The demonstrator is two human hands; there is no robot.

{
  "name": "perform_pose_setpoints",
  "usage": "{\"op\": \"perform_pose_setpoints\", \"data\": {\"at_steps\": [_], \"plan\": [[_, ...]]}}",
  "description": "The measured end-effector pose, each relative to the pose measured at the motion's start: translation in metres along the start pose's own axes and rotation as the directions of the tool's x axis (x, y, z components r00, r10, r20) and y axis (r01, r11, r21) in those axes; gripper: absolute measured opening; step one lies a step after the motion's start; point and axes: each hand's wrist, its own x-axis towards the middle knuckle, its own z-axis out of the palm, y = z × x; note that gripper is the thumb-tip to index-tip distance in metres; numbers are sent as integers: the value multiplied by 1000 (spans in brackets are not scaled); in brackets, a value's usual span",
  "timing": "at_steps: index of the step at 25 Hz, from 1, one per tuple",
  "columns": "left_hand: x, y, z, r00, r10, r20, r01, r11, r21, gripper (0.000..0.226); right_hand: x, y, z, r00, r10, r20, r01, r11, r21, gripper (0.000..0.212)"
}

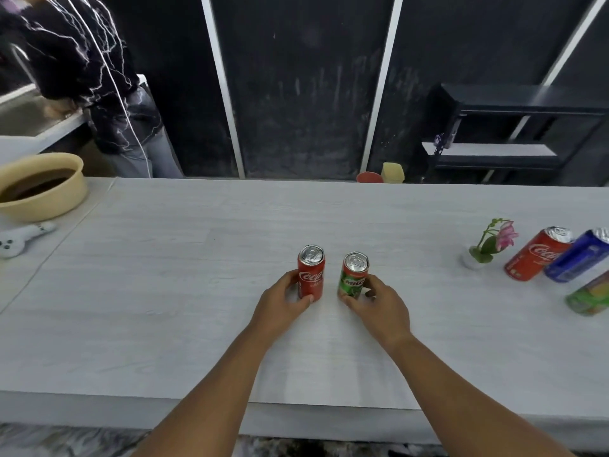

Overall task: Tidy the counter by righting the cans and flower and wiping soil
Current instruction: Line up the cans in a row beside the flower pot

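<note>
A red Coca-Cola can (pixel 311 272) is gripped by the left hand (pixel 282 303), with the thumb at its base in front and the fingers wrapped around its left side. A green Milo can (pixel 354 276) is gripped in the same way by the right hand (pixel 379 303), fingers curled on its right side. Both cans are held upright on the white counter (pixel 164 291), just beside each other but apart, at the centre of the view.

At 3 o'clock, near the right edge, 3 more cans are seen close together: a green and orange can (pixel 591 298) nearest, a blue can (pixel 580 258) behind it, and a second red Coca-Cola can (pixel 537 255). All 3 appear upright, although they are tilted by the wide lens. Just left of them a small pink flower (pixel 494 240) is standing in a white pot.

At 9 o'clock a white game controller (pixel 23 239) is lying, and behind it a beige bowl (pixel 49 196) with dark content is placed.

At 11 o'clock, beyond the counter, a person in dark patterned clothes (pixel 82 61) is seen. At 1 o'clock a black shelf (pixel 510 127) is standing.
</note>
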Motion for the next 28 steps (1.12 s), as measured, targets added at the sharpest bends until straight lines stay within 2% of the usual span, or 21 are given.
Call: {"op": "perform_pose_setpoints", "data": {"at_steps": [2, 3, 5, 6, 7, 9, 12, 16, 18, 20, 22, 25, 28], "plan": [[-4, 1, 1, 1000, -10, 8, 10, 999, 51, 70, 2, 0, 1, 1000, -11, 10, 11, 1000, -27, 58], [-10, -1, 6, 999, -23, -32, 26, 996, 89, 71, 2, 1, 1, 1000, -17, 22, 18, 1000, -20, 62], [-35, -8, 25, 979, -24, -201, 52, 989, 136, 68, -2, 8, -1, 999, -23, 37, 22, 1000, 6, 77], [-50, -11, 39, 966, 18, -256, 26, 986, 166, 65, -5, 14, -2, 999, -25, 22, 26, 1000, -13, 83], [-63, -12, 55, 964, 81, -254, -25, 977, 213, 62, -9, 21, -5, 999, -36, -11, 35, 998, -57, 85], [-80, -5, 88, 963, 214, -163, -157, 938, 308, 56, -19, 42, -13, 992, -81, -96, 63, 982, -179, 80], [-76, 19, 132, 919, 393, -41, -348, 854, 387, 49, -30, 75, -35, 978, -121, -167, 69, 955, -289, 77], [-50, 64, 194, 854, 505, 122, -508, 760, 406, 47, -33, 130, -88, 980, -5, -200, -72, 924, -375, 83], [-35, 88, 226, 851, 498, 163, -521, 769, 370, 48, -32, 159, -120, 965, 80, -251, -155, 942, -298, 85], [-22, 113, 253, 880, 432, 200, -475, 825, 307, 53, -30, 179, -149, 928, 200, -313, -237, 968, -84, 86], [-9, 144, 287, 892, 366, 265, -429, 870, 242, 61, -26, 204, -182, 867, 320, -381, -306, 947, 100, 88], [11, 190, 339, 896, 305, 324, -375, 910, 179, 70, -13, 240, -223, 797, 406, -447, -346, 914, 214, 95], [28, 226, 381, 925, 201, 323, -250, 961, 118, 81, 7, 261, -252, 754, 473, -456, -378, 880, 287, 102]]}}
